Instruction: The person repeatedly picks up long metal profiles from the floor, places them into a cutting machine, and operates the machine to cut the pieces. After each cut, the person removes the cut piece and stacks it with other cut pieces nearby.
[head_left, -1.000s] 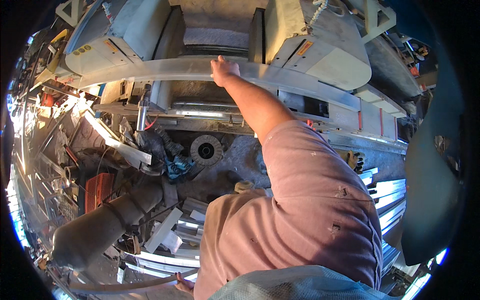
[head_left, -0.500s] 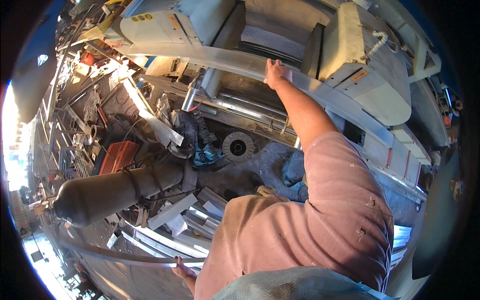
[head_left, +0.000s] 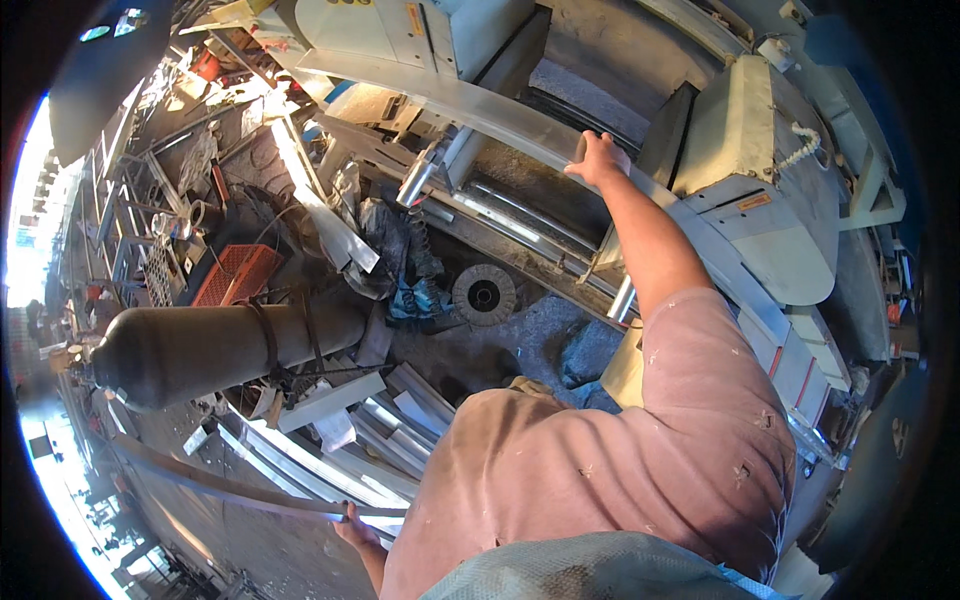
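My right arm reaches far forward, and my right hand (head_left: 602, 160) is closed over the edge of a long flat metal bar (head_left: 450, 98). That bar lies across the front of a pale machine, between its left housing (head_left: 385, 40) and its right housing (head_left: 765, 190). Down at the lower left, my left hand (head_left: 357, 528) grips a long, thin metal profile (head_left: 225, 485) near one end. The profile stretches away to the left above the floor. My torso hides most of my left arm.
A large grey gas cylinder (head_left: 190, 350) lies at the left beside a red-orange mesh crate (head_left: 237, 275). Several metal offcuts (head_left: 365, 440) are piled below it. A round grey disc (head_left: 484, 294) stands on the floor, near crumpled dark plastic (head_left: 385, 240). Scrap crowds the far left.
My view has shifted, so the machine and bar appear further right and slightly lower. Both hands stay at their metal pieces. The right hand's fingers look a little more spread.
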